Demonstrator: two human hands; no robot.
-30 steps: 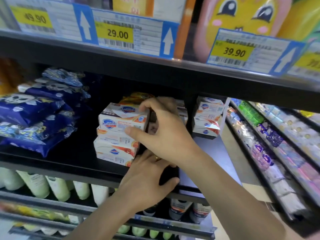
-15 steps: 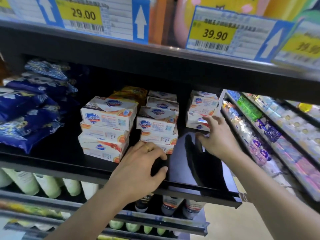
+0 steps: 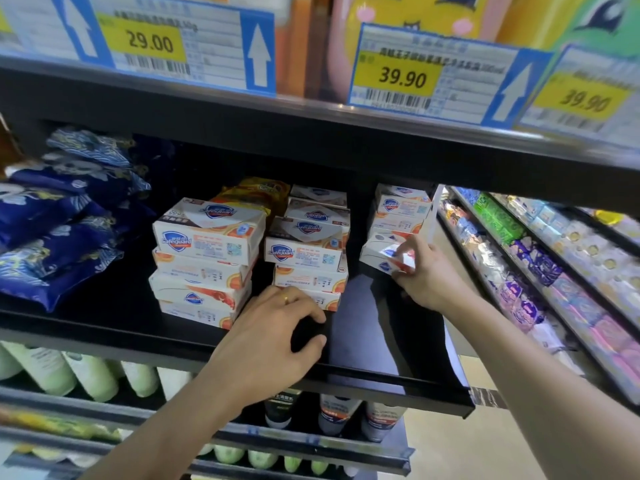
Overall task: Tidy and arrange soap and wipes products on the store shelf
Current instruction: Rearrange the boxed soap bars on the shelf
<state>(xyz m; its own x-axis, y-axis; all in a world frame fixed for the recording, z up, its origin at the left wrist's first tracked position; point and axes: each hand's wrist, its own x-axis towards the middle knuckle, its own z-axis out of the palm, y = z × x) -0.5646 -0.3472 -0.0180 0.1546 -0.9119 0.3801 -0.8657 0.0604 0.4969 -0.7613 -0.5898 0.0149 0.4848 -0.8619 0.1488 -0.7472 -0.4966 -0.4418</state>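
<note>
black metal store shelf (image 3: 104, 327) carries dark blue wipes packs (image 3: 59, 237) at left, three stacks of white-and-orange cardboard soap boxes (image 3: 207, 258) | right hand (image 3: 426, 275) pinches tilted soap box (image 3: 381, 254) at right stack's base | left hand (image 3: 273, 334) curled on shelf, touching middle stack, holding nothing

I see a black shelf (image 3: 104, 327) carrying blue wipes packs (image 3: 59, 237) piled at left. Middle has two stacks of white soap boxes (image 3: 204, 258) (image 3: 308, 258), yellow packs (image 3: 258, 195) behind them. Third soap stack (image 3: 398, 223) sits at the right end.
</note>
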